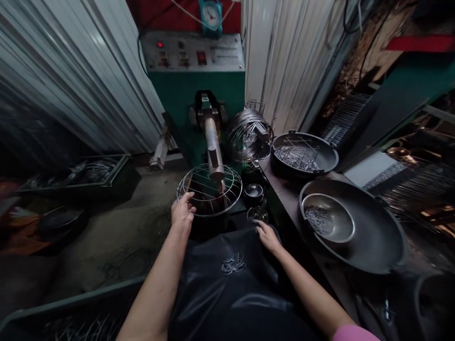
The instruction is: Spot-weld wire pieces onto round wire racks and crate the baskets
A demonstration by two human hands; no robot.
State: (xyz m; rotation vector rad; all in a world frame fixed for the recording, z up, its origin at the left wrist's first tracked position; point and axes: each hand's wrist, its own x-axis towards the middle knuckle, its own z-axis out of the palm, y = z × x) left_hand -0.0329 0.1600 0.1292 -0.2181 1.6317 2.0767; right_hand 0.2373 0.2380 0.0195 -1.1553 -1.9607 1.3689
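Note:
My left hand has its fingers closed on the near left rim of a round wire rack. The rack lies roughly level beneath the thick metal arm of a green machine. My right hand is in front of my lap, with thumb and fingers drawn together; whatever may be in them is too small to make out. Just beyond it stands a small shiny bowl. A little heap of short wire pieces rests on the dark apron over my lap.
The green machine has a lit red lamp. Wire coils hang beside it. On the right bench are a pan of wire parts and a wide pan holding a metal bowl. Crates stand left.

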